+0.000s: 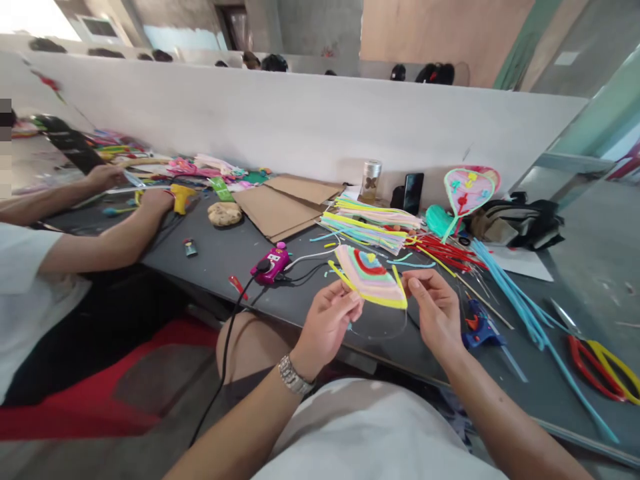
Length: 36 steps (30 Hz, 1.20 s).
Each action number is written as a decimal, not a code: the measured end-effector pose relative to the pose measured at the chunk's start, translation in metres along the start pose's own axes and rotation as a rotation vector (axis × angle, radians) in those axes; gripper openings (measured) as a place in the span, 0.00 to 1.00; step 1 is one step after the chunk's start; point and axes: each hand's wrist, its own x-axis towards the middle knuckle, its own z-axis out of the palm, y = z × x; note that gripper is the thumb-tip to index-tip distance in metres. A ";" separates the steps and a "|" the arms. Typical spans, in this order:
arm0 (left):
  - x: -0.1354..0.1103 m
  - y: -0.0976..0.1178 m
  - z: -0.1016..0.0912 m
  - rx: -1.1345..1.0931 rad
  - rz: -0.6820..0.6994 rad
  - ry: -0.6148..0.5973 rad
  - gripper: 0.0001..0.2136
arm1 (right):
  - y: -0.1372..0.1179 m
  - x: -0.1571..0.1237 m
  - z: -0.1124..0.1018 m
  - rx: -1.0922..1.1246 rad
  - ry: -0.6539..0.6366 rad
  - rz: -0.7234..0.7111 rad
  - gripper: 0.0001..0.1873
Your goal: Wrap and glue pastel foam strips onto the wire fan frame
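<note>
While left hand (330, 320) pinches striped panel (376, 283), lidded jar (372, 172) shows yellowish contents (369, 193).

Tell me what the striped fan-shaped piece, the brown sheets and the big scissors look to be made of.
Fan-shaped piece: probably pipe cleaners, matte and fuzzy; its coloured bands look soft-edged.
Brown sheets: cardboard or heavy paper, matte; they lie flat, plain brown, without shine.
Scissors: blades apparently metal, grey with a sheen; red and yellow handles likely smooth plastic, judging by their even, bright colour.
</note>
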 end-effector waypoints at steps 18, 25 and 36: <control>-0.010 -0.011 -0.017 -0.358 -0.301 -0.287 0.33 | 0.003 0.010 0.058 0.345 -0.477 0.390 0.23; -0.005 -0.013 -0.019 -0.365 -0.275 -0.247 0.29 | -0.002 0.025 0.066 0.437 -0.475 0.474 0.23; 0.005 -0.009 -0.043 -0.052 -0.287 0.092 0.19 | 0.002 0.060 0.056 0.125 -0.522 0.562 0.22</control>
